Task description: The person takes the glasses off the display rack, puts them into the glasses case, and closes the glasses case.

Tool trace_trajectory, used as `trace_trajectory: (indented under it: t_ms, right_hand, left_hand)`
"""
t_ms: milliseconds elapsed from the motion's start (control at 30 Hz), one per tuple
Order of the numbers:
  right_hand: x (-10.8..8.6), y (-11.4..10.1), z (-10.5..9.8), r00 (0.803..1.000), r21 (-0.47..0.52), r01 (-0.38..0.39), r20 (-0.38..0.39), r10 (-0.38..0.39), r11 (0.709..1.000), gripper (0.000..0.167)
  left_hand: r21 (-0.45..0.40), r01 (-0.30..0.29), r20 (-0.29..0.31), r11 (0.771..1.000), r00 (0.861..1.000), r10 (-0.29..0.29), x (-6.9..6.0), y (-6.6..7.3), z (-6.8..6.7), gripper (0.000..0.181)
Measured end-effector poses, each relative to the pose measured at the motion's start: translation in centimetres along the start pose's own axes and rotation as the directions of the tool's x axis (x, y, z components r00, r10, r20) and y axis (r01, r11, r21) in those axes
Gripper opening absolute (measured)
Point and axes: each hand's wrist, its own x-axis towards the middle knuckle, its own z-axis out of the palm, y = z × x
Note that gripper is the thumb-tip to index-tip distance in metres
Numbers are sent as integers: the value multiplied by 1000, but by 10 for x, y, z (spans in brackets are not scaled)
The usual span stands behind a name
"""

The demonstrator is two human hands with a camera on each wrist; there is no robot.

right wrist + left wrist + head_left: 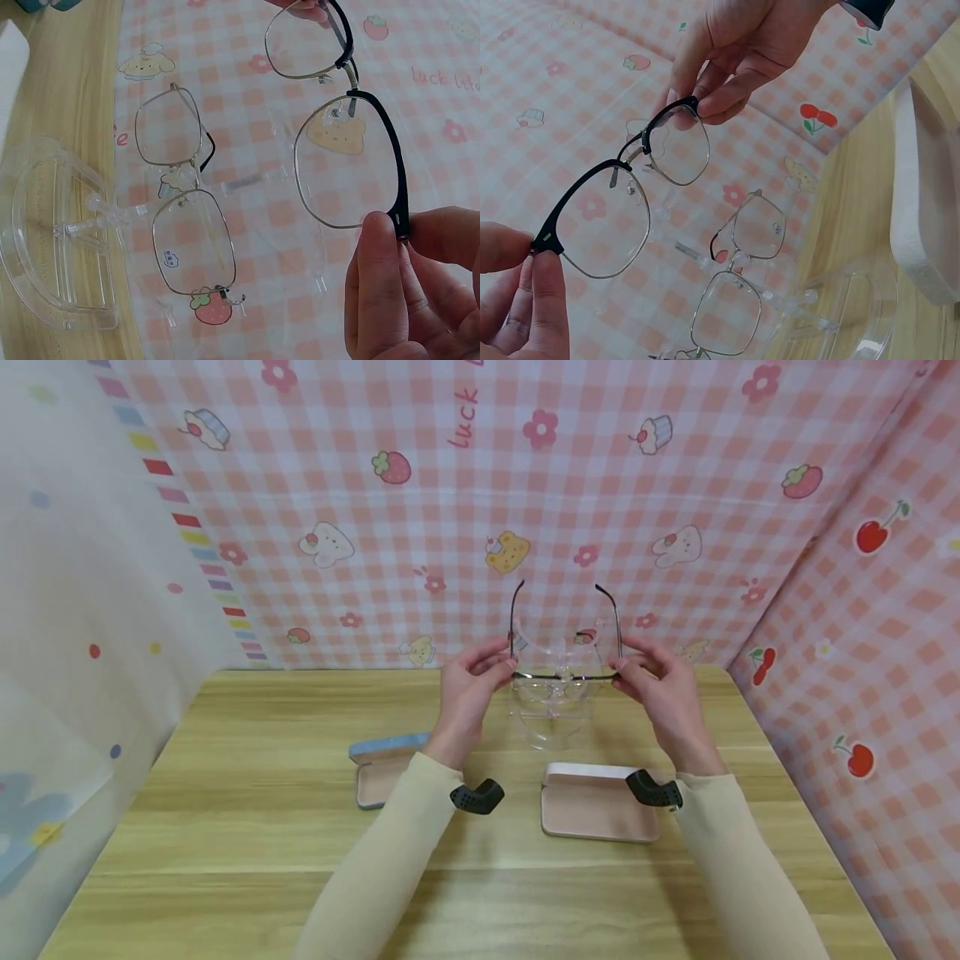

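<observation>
Sleeves (386, 852) nearest; black-browed glasses (564, 677), ends pinched in left fingers (549, 296), right fingers (381, 281).

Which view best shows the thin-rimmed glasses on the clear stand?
Right wrist: the thin-rimmed glasses on the clear stand show both rims whole, away from the edges. Left wrist has both rims too, but low, one end at the bottom edge. Head shows them small and faint near the held black-browed pair.

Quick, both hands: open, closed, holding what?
Left hand: closed, pinching the black-browed glasses at their left end.
Right hand: closed, pinching the same glasses at their right end.
</observation>
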Motion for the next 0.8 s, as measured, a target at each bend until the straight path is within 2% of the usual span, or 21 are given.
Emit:
trace_trajectory:
  t_ms: [400,800]
  right_hand:
    - [-17,-1,9,999,-29,42,-19,-42,999,43]
    - [-30,2,13,996,-78,84,-1,-84,993,40]
  left_hand:
    - [53,-41,-23,998,999,42,-19,2,-9,30]
    - [125,-62,2,990,998,63,-37,1,-22,30]
